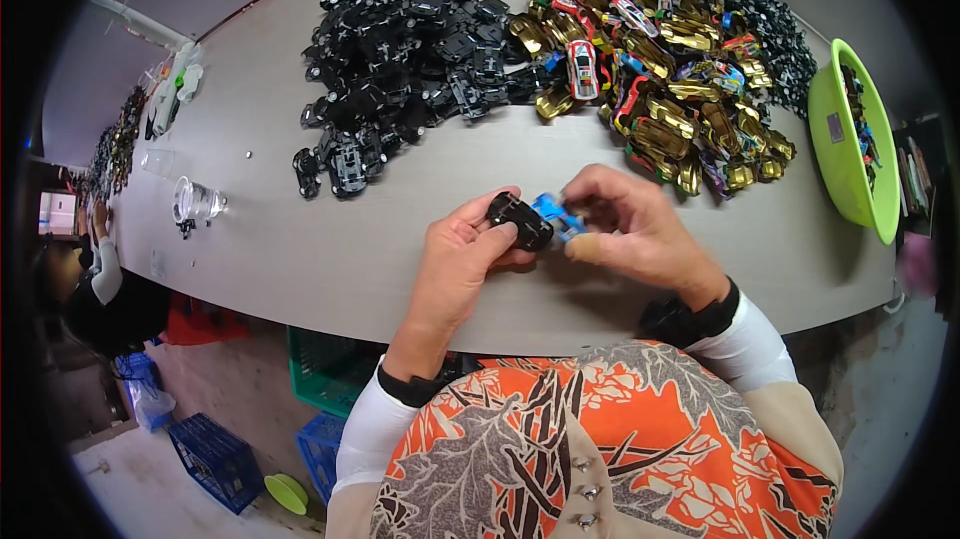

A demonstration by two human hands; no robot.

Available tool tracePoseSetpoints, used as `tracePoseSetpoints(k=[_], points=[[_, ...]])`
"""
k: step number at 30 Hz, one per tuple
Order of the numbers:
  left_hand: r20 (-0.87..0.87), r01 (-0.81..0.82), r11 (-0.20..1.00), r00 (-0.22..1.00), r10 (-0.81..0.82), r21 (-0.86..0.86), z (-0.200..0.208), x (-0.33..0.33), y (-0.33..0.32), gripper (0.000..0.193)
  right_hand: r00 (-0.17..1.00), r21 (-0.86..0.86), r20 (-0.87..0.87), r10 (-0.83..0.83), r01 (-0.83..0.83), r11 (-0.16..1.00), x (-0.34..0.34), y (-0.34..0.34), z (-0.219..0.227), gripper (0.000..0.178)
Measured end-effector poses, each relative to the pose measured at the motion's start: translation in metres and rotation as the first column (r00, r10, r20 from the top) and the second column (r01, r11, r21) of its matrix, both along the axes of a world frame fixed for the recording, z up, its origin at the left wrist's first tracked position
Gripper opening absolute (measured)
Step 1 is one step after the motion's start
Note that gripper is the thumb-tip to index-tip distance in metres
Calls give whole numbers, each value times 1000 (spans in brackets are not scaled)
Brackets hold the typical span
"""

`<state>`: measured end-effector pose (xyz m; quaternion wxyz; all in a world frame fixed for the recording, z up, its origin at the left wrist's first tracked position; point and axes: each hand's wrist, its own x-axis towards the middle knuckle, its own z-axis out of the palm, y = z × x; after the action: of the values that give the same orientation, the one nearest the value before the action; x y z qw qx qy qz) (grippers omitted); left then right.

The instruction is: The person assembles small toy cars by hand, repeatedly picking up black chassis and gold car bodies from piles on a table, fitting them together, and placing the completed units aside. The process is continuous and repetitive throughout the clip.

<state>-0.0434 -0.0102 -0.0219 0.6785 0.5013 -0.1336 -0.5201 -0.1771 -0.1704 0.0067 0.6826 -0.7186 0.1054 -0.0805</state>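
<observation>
Over the near middle of the table, my left hand point(462, 249) is closed around a black toy car base point(520, 222), thumb on top. Right beside it, my right hand point(632, 229) pinches a small blue toy car part point(557, 215) between thumb and fingers. The blue part is partly covered by the fingers and smeared by motion, so its exact shape is unclear. Its left end meets or overlaps the edge of the black base; I cannot tell whether they are joined.
Beyond my hands lie a heap of black toy car bases point(410, 49), gold-backed car shells point(660, 129) and small dark-and-silver parts point(770, 14). A lime-green basin point(828, 139) stands at the right edge. Clear cups point(200, 201) sit left. Another person point(105, 284) works far left.
</observation>
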Motion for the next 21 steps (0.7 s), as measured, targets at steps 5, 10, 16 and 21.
tracePoseSetpoints(k=[5, 10, 16, 21], points=[[39, 50, 995, 998, -47, -91, 0, -4, -3, 46, 996, -290, 85, -29, 53, 956, 5, 16, -5, 25], [-32, 72, 993, 997, -75, -98, -6, -4, 0, 39, 986, -563, 156, 51, 46, 825, 2, 23, -4, 28], [-170, 27, 989, 984, -51, -142, 1, 1, -2, 38, 986, 180, -23, -167, 168, 969, -1, 11, 1, 29], [-223, 1, 982, 974, -44, -189, -5, -1, -3, 46, 951, 255, 100, -292, 260, 932, 0, 16, 1, 32]])
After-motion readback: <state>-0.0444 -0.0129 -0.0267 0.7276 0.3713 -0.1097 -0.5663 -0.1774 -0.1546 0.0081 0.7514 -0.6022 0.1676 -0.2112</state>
